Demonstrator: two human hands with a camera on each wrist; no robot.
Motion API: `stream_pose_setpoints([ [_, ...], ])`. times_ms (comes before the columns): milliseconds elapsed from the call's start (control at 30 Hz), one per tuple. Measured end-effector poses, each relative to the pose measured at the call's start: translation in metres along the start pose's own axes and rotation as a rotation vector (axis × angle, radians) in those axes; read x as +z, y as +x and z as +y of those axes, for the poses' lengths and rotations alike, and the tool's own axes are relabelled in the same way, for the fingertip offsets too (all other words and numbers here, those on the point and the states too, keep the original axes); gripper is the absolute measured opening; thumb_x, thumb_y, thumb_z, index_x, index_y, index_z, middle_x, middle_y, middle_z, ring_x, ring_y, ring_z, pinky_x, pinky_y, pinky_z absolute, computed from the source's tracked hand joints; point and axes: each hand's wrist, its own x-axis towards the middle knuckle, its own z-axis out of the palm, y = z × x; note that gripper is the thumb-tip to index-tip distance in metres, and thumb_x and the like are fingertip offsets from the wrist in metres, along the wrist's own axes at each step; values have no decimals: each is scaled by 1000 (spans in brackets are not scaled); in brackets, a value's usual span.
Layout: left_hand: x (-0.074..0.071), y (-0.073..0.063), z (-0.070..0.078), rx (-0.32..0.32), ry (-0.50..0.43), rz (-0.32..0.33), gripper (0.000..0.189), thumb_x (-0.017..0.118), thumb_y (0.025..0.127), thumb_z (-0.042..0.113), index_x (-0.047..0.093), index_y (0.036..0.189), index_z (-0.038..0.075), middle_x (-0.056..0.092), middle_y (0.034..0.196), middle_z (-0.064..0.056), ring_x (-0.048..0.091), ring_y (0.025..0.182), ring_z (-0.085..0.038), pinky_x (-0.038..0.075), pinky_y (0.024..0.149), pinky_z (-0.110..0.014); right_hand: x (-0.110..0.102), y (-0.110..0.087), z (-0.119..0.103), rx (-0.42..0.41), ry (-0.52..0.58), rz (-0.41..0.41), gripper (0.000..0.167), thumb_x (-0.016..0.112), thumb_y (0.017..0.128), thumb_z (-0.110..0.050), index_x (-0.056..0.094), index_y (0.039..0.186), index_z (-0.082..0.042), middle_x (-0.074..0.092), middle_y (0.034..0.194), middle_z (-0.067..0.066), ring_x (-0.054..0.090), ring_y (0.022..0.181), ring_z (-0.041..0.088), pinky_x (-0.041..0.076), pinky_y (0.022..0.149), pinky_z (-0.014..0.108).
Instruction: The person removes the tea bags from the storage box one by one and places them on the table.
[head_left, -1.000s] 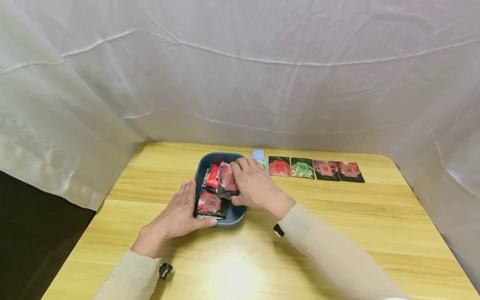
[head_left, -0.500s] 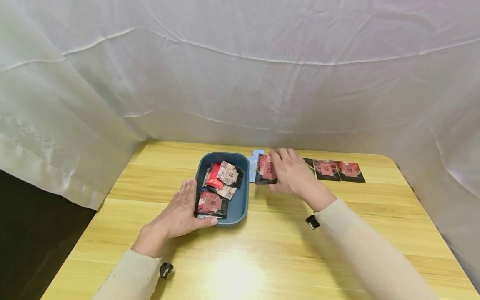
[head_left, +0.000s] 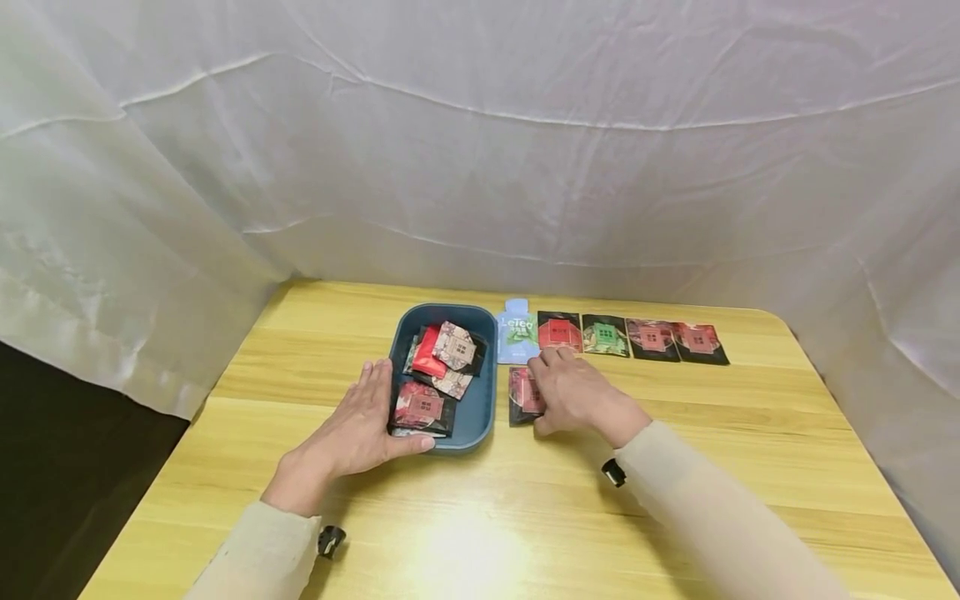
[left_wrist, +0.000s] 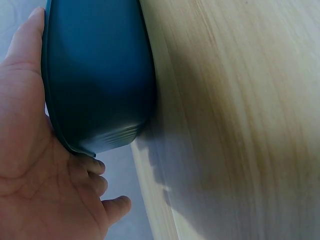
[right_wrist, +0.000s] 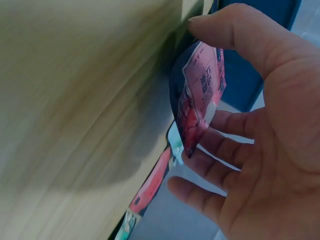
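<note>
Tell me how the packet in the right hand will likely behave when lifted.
The packet will probably flex rather than stay stiff, since it looks bowed and creased in the right hand. It is likely light, being small and thin. Its flat shape makes rolling on the table seem unlikely.

Yellowish wood-grain table point(head_left: 750, 417) with a blue tub point(head_left: 474, 412) standing on it.
Right of the tub, a row runs along the far edge: a light-blue packet point(head_left: 517, 335), a red-labelled packet point(head_left: 558, 331), a green-labelled packet point(head_left: 606, 335), a pink-labelled packet point(head_left: 652, 339) and, at the right end, a dark packet point(head_left: 701, 342), all lying flat.
</note>
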Motion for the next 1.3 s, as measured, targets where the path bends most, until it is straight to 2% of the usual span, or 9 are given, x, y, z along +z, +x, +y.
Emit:
stream_pose_setpoints([
  [100, 0, 0, 0, 3, -4, -2, 140, 64, 83, 85, 1, 166, -8, 3, 175, -28, 0, 163, -46, 11, 132, -60, 2, 5, -5, 4, 4, -18, 84, 92, 67, -45, 56, 131, -5, 57, 122, 12, 52, 107, 27, 53, 100, 45],
  [200, 0, 0, 0, -3, -3, -8, 140, 64, 83, 86, 0, 166, -7, 2, 175, -27, -1, 163, -45, 10, 132, -58, 3, 9, -8, 6, 3, -38, 85, 92, 68, -46, 56, 133, -4, 57, 124, 12, 52, 108, 27, 53, 100, 44],
  [433, 0, 0, 0, -3, -7, 0, 141, 64, 82, 86, 1, 166, -8, 4, 175, -28, 0, 163, -46, 12, 131, -60, 4, 13, -6, 5, 10, -31, 66, 91, 67, -44, 58, 115, -13, 56, 114, 6, 51, 104, 24, 52, 97, 42],
  [533, 0, 0, 0, -3, -5, -1, 141, 64, 82, 86, 1, 166, -8, 3, 175, -28, 0, 163, -46, 12, 131, -59, 4, 14, -5, 2, 21, -28, 66, 90, 67, -44, 57, 114, -12, 55, 113, 6, 50, 102, 24, 52, 95, 42],
  [867, 1, 0, -1, -1, -5, 2, 140, 65, 82, 85, 2, 166, -7, 4, 175, -28, 1, 163, -46, 12, 131, -60, 4, 18, -5, 7, 31, -42, 74, 90, 68, -47, 59, 124, -10, 58, 125, 10, 54, 112, 28, 52, 103, 48],
  [1133, 0, -1, -1, -7, -7, -3, 140, 64, 82, 86, 1, 166, -6, 5, 175, -27, 1, 163, -45, 12, 131, -60, 6, 19, -6, 22, 42, -54, 97, 90, 69, -51, 52, 145, -3, 55, 145, 16, 52, 132, 36, 45, 116, 56],
  [1300, 1, 0, -1, -4, -11, 1, 140, 64, 82, 86, 1, 166, -6, 4, 175, -27, 2, 163, -46, 13, 131, -60, 6, 18, -6, 32, 41, -57, 102, 90, 70, -52, 50, 149, -3, 53, 148, 17, 50, 136, 37, 43, 118, 58],
])
